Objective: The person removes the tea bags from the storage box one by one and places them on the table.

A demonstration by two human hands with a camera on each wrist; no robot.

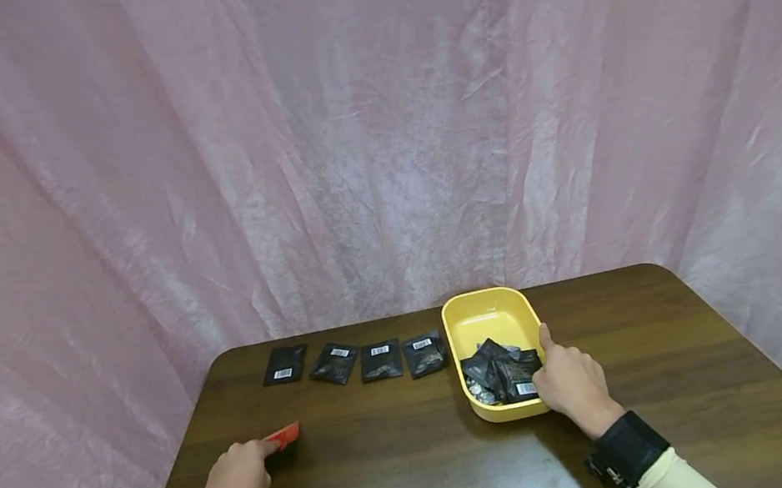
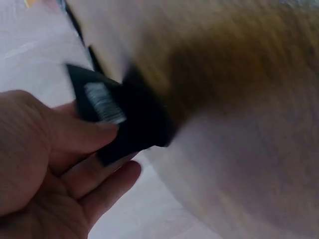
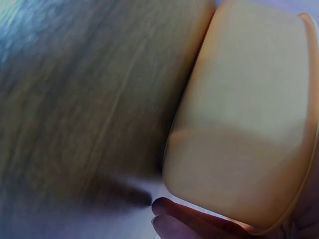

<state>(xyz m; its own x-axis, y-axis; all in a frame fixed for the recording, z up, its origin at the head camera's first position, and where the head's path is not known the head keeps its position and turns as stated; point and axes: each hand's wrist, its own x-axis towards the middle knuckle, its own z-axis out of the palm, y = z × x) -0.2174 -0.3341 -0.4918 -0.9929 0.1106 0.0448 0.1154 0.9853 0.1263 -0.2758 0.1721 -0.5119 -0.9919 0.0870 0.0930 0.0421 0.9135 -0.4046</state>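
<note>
The left hand (image 1: pixel 233 483) is pinching a red packet (image 1: pixel 285 436), thumb against fingers — holding it over the table (image 1: pixel 387 468). The right hand (image 1: pixel 577 386) is gripping the yellow tub (image 1: pixel 490 326), thumb at its rim, fingers outside. Four black packets (image 1: pixel 381 361) are lying left of the tub.

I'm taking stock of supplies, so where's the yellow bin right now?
In the head view, the yellow bin sits right of centre, just right of four black packets, with the right hand touching its right side.

Left hand (image 1: pixel 233 484), right hand (image 1: pixel 573 382) well apart
</note>
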